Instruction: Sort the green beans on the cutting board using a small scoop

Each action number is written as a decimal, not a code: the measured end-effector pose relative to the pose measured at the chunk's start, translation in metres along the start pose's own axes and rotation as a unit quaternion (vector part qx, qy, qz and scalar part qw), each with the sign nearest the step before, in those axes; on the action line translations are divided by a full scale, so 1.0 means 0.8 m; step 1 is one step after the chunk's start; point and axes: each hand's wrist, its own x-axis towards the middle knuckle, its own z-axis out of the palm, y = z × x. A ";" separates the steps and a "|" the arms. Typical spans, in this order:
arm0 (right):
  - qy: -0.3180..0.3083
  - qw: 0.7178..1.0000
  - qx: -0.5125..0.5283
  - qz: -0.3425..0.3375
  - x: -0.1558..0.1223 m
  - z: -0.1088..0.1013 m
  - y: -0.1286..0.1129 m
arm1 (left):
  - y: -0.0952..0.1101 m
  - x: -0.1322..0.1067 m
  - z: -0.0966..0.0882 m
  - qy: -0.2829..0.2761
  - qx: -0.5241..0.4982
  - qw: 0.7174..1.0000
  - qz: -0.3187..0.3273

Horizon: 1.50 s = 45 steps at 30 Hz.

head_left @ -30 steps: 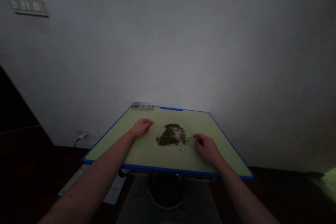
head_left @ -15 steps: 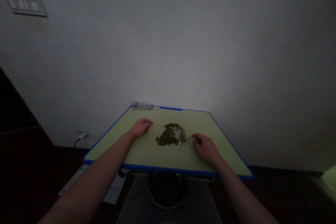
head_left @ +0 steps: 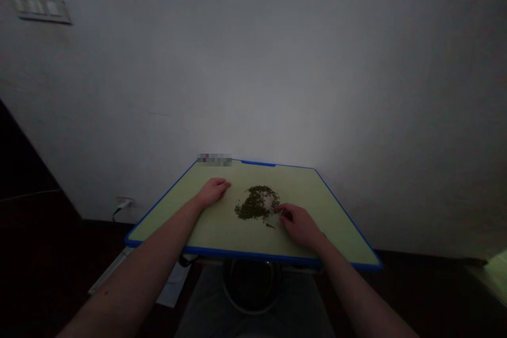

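"Where's the stuff on the board?"

"There's a pile of small dark-green grains [head_left: 255,204] lying straight on a pale green cutting board [head_left: 295,190] with a blue rim, roughly mid-board and toward the far side. A pale patch [head_left: 269,202] sits on its right part, too small to tell what it is. A few stray grains [head_left: 270,225] lie just off the pile, on the near side."

"And the hands?"

"The left hand [head_left: 214,193] rests palm-down on the board, left of the pile and well apart from it, loosely open with its fingers slightly curved. The right hand [head_left: 300,226] is curled at the pile's near right edge, its fingertips [head_left: 280,208] drawn together right beside the grains. Whether they're pinching anything, I can't tell; it's too dark and small."

"Any containers?"

"One: a round dark bowl [head_left: 251,286] with a pale rim, on the near side below the board. Its inside is too dark to show what's in it, if anything."

"What else is around?"

"A pale wall stands beyond the board. Low on that wall, left of the board, a plug [head_left: 124,204] sits in a socket with a cable trailing down, and a switch plate [head_left: 41,8] is high up on the left. A white sheet [head_left: 172,286] lies on the dark floor, left of the bowl."
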 end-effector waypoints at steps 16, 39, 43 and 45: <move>-0.013 1.000 0.019 -0.006 -0.020 0.004 -0.020 | 0.001 -0.002 -0.003 -0.011 -0.002 1.000 0.007; 0.031 0.999 0.006 0.015 -0.027 0.017 -0.032 | -0.007 0.003 -0.002 -0.016 0.001 1.000 0.010; 0.051 0.998 -0.017 0.042 -0.026 0.013 -0.023 | -0.006 0.002 -0.002 -0.014 -0.004 1.000 0.013; 0.061 0.996 -0.033 0.057 -0.027 0.009 -0.016 | -0.005 0.001 -0.002 -0.013 -0.006 1.000 0.009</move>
